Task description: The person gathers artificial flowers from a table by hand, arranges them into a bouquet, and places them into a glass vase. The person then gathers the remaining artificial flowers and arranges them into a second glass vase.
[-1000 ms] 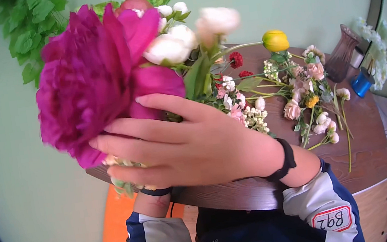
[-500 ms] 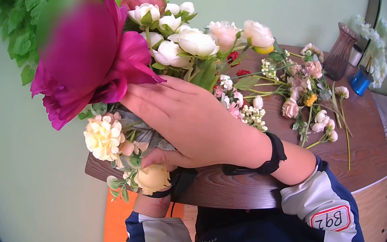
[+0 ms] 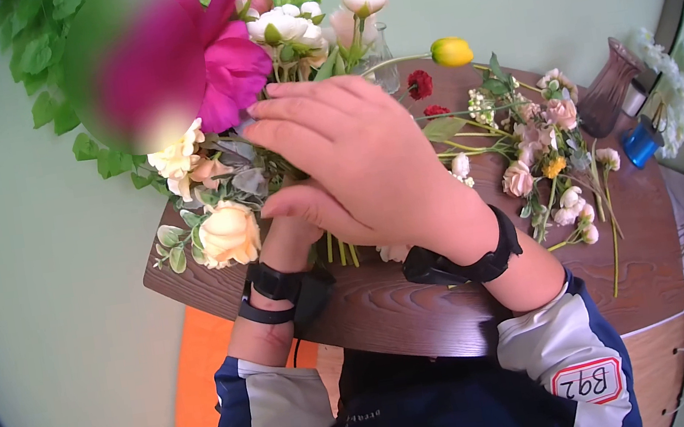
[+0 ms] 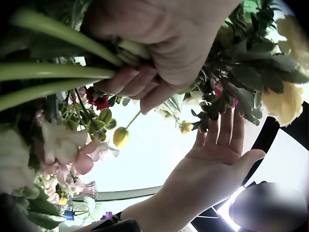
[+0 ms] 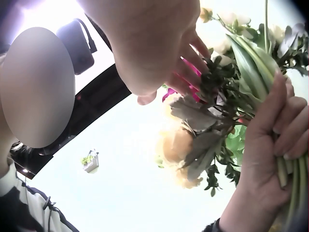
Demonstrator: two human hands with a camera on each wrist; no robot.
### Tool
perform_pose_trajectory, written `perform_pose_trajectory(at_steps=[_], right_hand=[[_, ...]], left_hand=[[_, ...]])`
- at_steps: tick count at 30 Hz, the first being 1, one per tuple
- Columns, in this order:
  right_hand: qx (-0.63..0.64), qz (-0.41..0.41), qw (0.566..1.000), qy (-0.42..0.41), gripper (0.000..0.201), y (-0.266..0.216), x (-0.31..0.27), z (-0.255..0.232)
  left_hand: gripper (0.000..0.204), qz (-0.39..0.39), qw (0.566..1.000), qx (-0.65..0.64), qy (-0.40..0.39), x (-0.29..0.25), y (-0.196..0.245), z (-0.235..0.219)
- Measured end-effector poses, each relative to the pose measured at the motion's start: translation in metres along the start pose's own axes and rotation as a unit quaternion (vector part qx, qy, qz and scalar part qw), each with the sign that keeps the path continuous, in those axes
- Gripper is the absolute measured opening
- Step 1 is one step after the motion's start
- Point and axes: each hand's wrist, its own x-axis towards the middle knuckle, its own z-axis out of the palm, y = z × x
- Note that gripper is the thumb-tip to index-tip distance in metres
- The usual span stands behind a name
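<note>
My left hand (image 3: pixel 292 227) grips the bundled green stems (image 4: pixel 48 71) of a bouquet; its curled fingers show in the left wrist view. The bouquet carries a big magenta flower (image 3: pixel 233 76), a cream rose (image 3: pixel 229 233) and white blooms (image 3: pixel 285 29). My right hand (image 3: pixel 359 150) lies over the bouquet's near side in the head view, fingers extended and thumb apart. In the right wrist view, the fingers of that hand (image 5: pixel 154 43) reach the grey-green leaves (image 5: pixel 193 116) and magenta petals. Whether they touch them, I cannot tell.
Loose pink flowers (image 3: pixel 518 178), a yellow tulip (image 3: pixel 451 51) and red blooms (image 3: pixel 420 84) lie across the brown table (image 3: pixel 392 320). A clear glass vase (image 3: pixel 382 59) stands behind; a purplish vase (image 3: pixel 605 93) and blue ribbon spool (image 3: pixel 640 144) are at the right. Green foliage (image 3: pixel 31 56) hangs left.
My right hand has come off the magenta flower's petals and shifted right. My left wrist has risen, and the stems below the grip now show. The cream rose has moved up.
</note>
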Motion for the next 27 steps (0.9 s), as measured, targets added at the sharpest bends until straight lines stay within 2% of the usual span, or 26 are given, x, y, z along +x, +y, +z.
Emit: perform_pose_trajectory(at_steps=[2,8,14,16,17,19,20,22,26,27], right_hand=[[0.004,0.014,1.000,0.000,0.041,-0.001,-0.001,-0.002],[0.000,-0.015,0.999,0.041,0.039,-0.003,0.002,0.004],[-0.057,0.027,0.997,-0.035,0.040,0.003,-0.003,0.007],[-0.043,0.039,0.994,-0.097,0.042,0.004,-0.003,0.002],[-0.042,0.040,0.994,-0.098,0.042,0.005,-0.003,0.001],[0.015,0.031,0.989,-0.146,0.046,0.006,-0.004,-0.001],[0.016,0.033,0.989,-0.145,0.046,0.007,-0.005,0.001],[0.024,0.007,0.998,-0.051,0.049,0.008,-0.006,0.006],[0.013,0.019,0.998,-0.057,0.050,0.004,0.000,0.001],[0.000,0.003,1.000,-0.027,0.047,0.002,0.003,-0.002]], left_hand=[[0.031,-0.001,1.000,-0.001,0.005,0.008,-0.001,0.007],[0.031,0.003,1.000,-0.001,0.012,0.007,0.001,0.004],[0.031,0.016,1.000,-0.002,0.020,-0.003,0.000,0.002],[0.031,0.018,1.000,-0.002,0.023,-0.005,0.000,0.001],[0.031,0.019,1.000,-0.001,0.024,-0.008,0.001,-0.002],[0.031,0.020,0.999,0.000,0.028,-0.009,0.001,-0.004],[0.031,0.020,0.999,0.002,0.028,-0.011,0.001,-0.006],[0.031,0.018,0.999,0.008,0.027,-0.008,0.001,-0.002],[0.031,0.021,1.000,0.017,0.015,-0.011,0.004,-0.001],[0.031,0.021,1.000,0.018,0.013,-0.012,0.003,0.000]])
